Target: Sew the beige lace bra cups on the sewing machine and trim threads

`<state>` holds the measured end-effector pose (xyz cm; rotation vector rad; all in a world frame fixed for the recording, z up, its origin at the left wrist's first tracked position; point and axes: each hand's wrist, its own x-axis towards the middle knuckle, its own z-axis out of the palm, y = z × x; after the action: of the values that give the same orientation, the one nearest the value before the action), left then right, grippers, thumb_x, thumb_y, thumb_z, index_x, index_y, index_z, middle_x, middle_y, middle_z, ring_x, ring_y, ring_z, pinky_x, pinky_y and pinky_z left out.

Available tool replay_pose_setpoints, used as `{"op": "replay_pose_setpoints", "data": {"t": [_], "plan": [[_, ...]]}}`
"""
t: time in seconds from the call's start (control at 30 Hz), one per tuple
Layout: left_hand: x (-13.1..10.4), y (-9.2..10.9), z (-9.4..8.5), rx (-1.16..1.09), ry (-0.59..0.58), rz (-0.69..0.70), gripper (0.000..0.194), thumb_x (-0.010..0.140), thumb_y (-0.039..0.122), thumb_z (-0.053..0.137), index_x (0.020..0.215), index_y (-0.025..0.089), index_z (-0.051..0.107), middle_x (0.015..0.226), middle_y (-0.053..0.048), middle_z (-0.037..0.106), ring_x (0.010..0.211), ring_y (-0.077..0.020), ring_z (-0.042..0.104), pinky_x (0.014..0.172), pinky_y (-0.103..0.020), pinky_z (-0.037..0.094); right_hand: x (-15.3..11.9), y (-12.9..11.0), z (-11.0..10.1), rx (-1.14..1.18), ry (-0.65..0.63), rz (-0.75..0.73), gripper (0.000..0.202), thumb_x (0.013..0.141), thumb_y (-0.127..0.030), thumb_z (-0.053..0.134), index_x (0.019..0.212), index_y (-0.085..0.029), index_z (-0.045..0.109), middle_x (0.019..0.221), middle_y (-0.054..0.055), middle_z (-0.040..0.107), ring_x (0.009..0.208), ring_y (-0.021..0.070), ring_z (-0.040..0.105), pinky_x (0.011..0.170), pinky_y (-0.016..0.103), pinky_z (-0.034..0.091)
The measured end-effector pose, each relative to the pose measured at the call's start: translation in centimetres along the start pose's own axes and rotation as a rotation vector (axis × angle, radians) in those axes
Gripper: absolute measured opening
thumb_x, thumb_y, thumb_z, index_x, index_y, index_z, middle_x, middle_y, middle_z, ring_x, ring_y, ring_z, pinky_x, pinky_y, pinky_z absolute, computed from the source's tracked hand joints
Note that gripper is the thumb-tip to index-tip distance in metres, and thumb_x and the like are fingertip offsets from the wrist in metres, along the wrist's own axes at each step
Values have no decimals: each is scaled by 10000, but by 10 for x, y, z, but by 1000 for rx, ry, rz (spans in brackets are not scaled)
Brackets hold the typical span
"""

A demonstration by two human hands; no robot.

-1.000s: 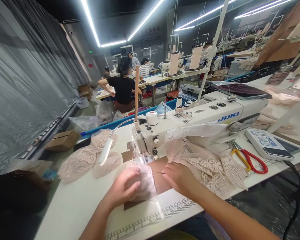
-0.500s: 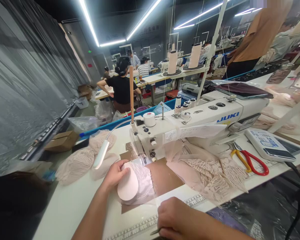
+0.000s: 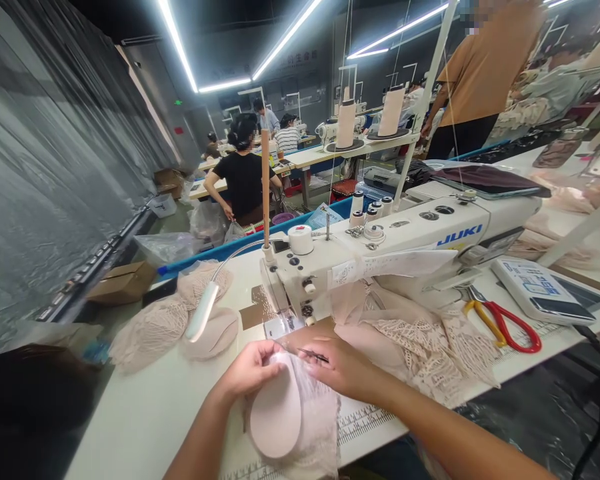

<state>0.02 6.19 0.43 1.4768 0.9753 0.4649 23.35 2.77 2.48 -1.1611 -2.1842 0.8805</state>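
A pale pink, smooth, oval foam bra cup (image 3: 276,413) backed by sheer white lace fabric (image 3: 316,407) is held over the near edge of the white counter (image 3: 145,413), in front of the sewing machine. The left hand (image 3: 247,368) is closed on the cup's upper rim, fingers curled over it. The right hand (image 3: 345,365) is pinched on a thin dark metal tool (image 3: 310,354), seemingly tweezers or snips, its tip at the lace by the cup's top edge; the grip is shut on that tool. A printed ruler strip (image 3: 365,419) is seen along the counter edge beneath the lace. Behind the hands stands a white JUKI sewing machine (image 3: 405,243) with a flexible-neck lamp (image 3: 203,310). A heap of beige openwork lace (image 3: 425,350) is piled to the right under the machine arm. Red and yellow handled scissors (image 3: 503,322) lie further right, beside a white control panel (image 3: 535,290). More pink padded cups and netted pieces (image 3: 180,317) are stacked at the left.
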Motion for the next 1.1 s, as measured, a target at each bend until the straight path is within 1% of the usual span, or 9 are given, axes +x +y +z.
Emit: {"op": "replay_pose_setpoints", "data": {"t": [0.1, 0.17, 0.23, 0.3, 0.4, 0.5, 0.63, 0.97, 1.1], "plan": [[0, -3, 5, -20, -35, 33, 377, 747, 469, 689, 843, 119, 586, 727, -9, 537, 626, -97, 440, 559, -201, 326, 14, -1, 5, 0, 2, 12, 149, 768, -272, 617, 703, -185, 515, 706, -30, 562, 682, 128, 497, 575, 227, 311], [0, -5, 7, -15, -18, 63, 363, 750, 457, 692, 823, 121, 576, 732, -10, 536, 643, -99, 439, 580, -205, 331, 21, 0, 11, 49, -36, 50, 202, 738, -302, 645, 668, -187, 495, 647, -48, 523, 624, 110, 459, 523, 220, 276], [-1, -6, 6, -1, 25, 76, 355, 749, 452, 694, 793, 127, 559, 722, -4, 519, 643, -96, 427, 581, -203, 328, 24, 0, 17, 96, -75, 112, 270, 753, -313, 613, 597, -184, 434, 559, -58, 425, 545, 92, 382, 465, 226, 218], [-2, -8, 5, 18, 70, 65, 353, 752, 453, 688, 765, 137, 531, 677, 19, 471, 596, -81, 385, 540, -194, 300, 24, 0, 19, 114, -87, 170, 337, 783, -310, 557, 550, -188, 347, 513, -57, 320, 502, 87, 302, 435, 242, 166], [-4, -10, 2, 44, 108, 46, 343, 768, 449, 669, 740, 155, 495, 621, 47, 413, 533, -66, 328, 494, -188, 263, 22, -2, 18, 132, -98, 205, 360, 788, -294, 529, 548, -195, 280, 514, -55, 259, 498, 87, 260, 431, 251, 143], [-4, -9, 1, 56, 113, 42, 325, 783, 439, 653, 734, 163, 489, 597, 57, 404, 508, -63, 316, 484, -188, 262, 22, -1, 16, 156, -114, 194, 349, 784, -292, 532, 565, -194, 279, 534, -55, 275, 511, 85, 274, 445, 246, 154], [-3, -5, 2, 74, 86, 71, 299, 792, 419, 646, 740, 153, 519, 618, 46, 416, 542, -72, 337, 503, -188, 277, 26, 4, 20, 192, -102, 174, 329, 813, -333, 517, 591, -192, 320, 559, -53, 325, 543, 89, 315, 464, 233, 194], [-7, -4, 1, 79, 117, 31, 294, 830, 429, 592, 764, 152, 516, 640, 27, 463, 538, -75, 385, 484, -184, 310, 28, 8, 20, 187, -116, 155, 333, 826, -290, 482, 570, -188, 296, 549, -54, 311, 541, 88, 316, 486, 234, 214], [-9, -3, -3, 73, 139, 59, 290, 829, 431, 588, 804, 147, 532, 691, 11, 482, 584, -86, 437, 525, -188, 361, 27, 12, 22, 199, -88, 161, 282, 825, -279, 489, 581, -187, 383, 560, -54, 352, 558, 97, 347, 526, 239, 265]]}}
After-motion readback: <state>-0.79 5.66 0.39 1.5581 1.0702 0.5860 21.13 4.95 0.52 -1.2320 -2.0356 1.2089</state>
